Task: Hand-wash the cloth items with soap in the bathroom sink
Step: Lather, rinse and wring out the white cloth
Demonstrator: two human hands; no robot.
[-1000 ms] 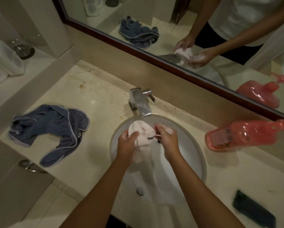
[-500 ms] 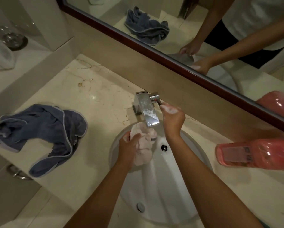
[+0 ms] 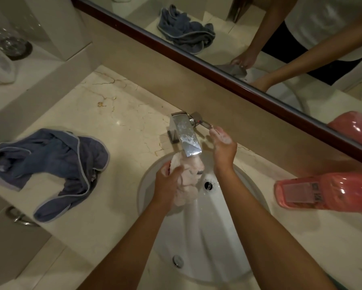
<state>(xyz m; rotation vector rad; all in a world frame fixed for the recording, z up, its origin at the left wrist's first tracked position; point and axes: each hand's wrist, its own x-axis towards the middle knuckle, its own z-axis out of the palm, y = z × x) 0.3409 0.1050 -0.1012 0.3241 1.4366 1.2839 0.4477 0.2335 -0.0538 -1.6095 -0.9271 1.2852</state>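
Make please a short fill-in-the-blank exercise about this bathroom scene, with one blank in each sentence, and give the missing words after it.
1. The left hand holds a soapy pale cloth under the faucet, over the ____.
2. The foamy fingers of the right hand touch the faucet's ____.
3. The blue cloth lies on the counter, to the ____ of the basin.
4. The pink bottle lies on its ____.

Missing words: sink; lever; left; side

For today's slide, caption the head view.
Left hand holds pale cloth under faucet; soapy right hand touches its lever.
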